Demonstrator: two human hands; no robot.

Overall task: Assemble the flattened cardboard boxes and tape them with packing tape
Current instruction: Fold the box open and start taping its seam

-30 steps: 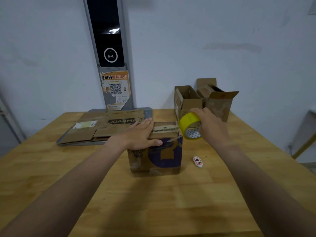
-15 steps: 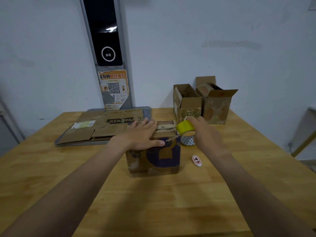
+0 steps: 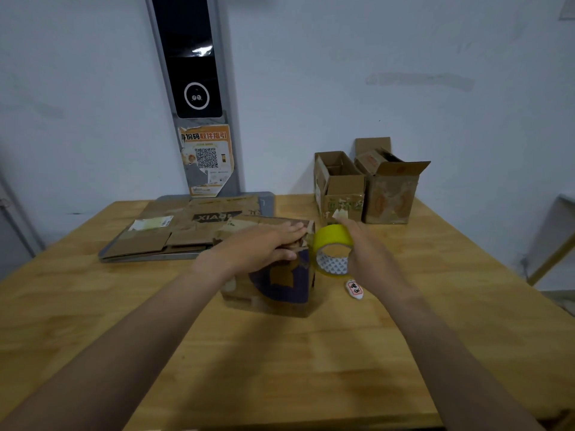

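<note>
Tape roll (image 3: 331,241) lowered beside box (image 3: 280,284) | right fingers (image 3: 351,229) grip it

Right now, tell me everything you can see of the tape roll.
The tape roll is yellow packing tape wound on a white core with a small blue printed pattern inside. It stands on edge with its hole facing the camera, just right of the box, near its top. The right hand grips it from the right, fingers over its top. A tag lies just below it. Whether it touches the box or the table cannot be told.
</note>
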